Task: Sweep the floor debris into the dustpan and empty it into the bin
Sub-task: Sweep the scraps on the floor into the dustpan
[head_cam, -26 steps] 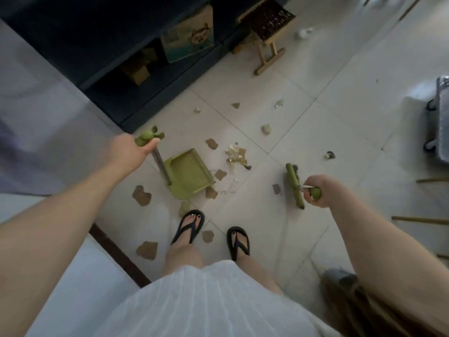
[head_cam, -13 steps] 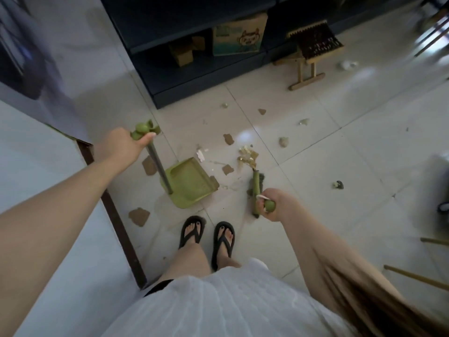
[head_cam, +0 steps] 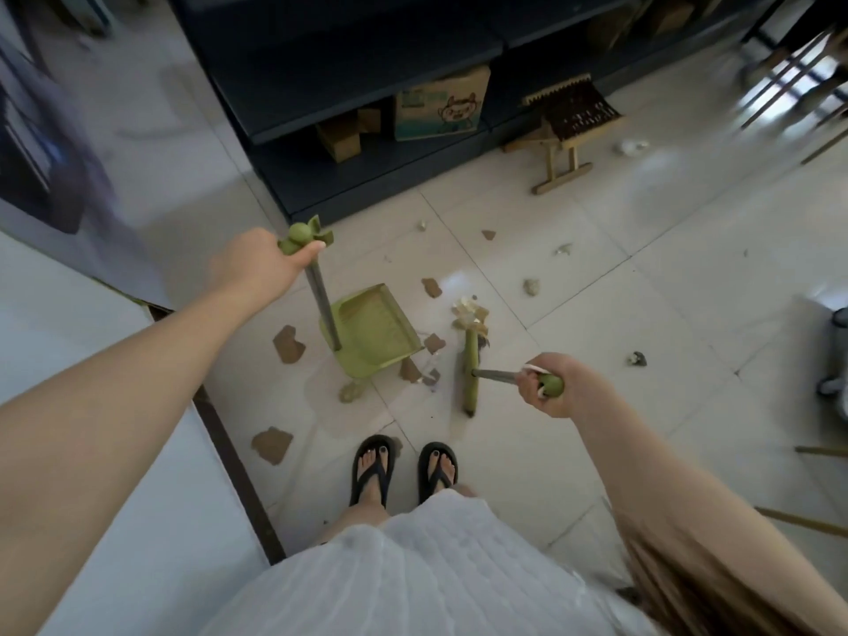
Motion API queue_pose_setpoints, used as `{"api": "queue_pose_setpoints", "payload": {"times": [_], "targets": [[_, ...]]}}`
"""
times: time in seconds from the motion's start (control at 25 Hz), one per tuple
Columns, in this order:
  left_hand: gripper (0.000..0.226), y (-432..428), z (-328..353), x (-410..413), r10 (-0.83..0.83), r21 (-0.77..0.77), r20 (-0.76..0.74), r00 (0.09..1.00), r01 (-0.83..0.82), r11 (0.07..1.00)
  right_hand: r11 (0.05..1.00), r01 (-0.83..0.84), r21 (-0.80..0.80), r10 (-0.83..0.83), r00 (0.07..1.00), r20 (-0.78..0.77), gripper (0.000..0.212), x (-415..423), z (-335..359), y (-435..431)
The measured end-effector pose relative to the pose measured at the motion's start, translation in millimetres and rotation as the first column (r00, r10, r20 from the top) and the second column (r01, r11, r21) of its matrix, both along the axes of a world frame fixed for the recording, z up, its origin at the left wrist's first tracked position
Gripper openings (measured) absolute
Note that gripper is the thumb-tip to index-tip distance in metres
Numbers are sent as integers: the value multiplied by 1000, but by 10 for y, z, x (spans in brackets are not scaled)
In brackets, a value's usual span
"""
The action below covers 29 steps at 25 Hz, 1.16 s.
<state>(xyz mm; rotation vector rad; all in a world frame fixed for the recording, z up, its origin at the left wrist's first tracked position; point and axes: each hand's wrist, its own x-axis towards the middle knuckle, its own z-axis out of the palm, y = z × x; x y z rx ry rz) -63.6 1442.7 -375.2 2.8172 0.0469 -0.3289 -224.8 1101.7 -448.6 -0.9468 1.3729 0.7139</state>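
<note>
The floor (head_cam: 596, 277) has scraps. My left hand (head_cam: 257, 263) grips the dustpan (head_cam: 371, 332), my right hand (head_cam: 550, 383) grips the broom (head_cam: 470, 369). I am sweeping. Next, push the pile (head_cam: 468, 314) left into it.

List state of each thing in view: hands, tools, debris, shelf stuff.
left hand: closed on dustpan handle top
right hand: closed on broom handle end
dustpan: on floor, pan looks empty
broom: head down on tile, right of dustpan
debris pile: at broom's far end, outside pan
brown scraps: scattered, unswept
cardboard box: tilted on bottom shelf
</note>
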Motion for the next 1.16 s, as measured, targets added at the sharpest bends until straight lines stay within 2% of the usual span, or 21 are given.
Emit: {"api": "queue_pose_setpoints", "payload": {"times": [0.2,0.36,0.6,0.72,0.88,1.04,1.16], "targets": [[65,-468,20,132,-3,-24,0,1000,3,1000,988,15,-153,-15,1000,5,13,-19,146,-708],[70,-947,-42,197,57,7,30,998,-57,998,967,-24,-253,26,1000,5,23,26,180,-1412],[80,-1829,-55,287,106,67,48,993,-110,992,935,-132,-330,109,990,-89,25,-217,230,-2922],[78,-2221,-42,209,115,102,49,992,-119,988,931,-98,-352,77,994,-71,24,-297,214,-3428],[68,-2666,-287,-36,81,68,14,997,-82,994,923,-131,-361,104,990,-93,24,-267,68,-3745],[74,-2807,-604,-84,62,44,12,998,-63,997,880,-264,-394,213,962,-169,23,-192,-235,-3838],[75,-2906,-766,-14,5,41,8,1000,-6,999,873,-304,-381,243,949,-201,17,-134,-518,-3799]]}}
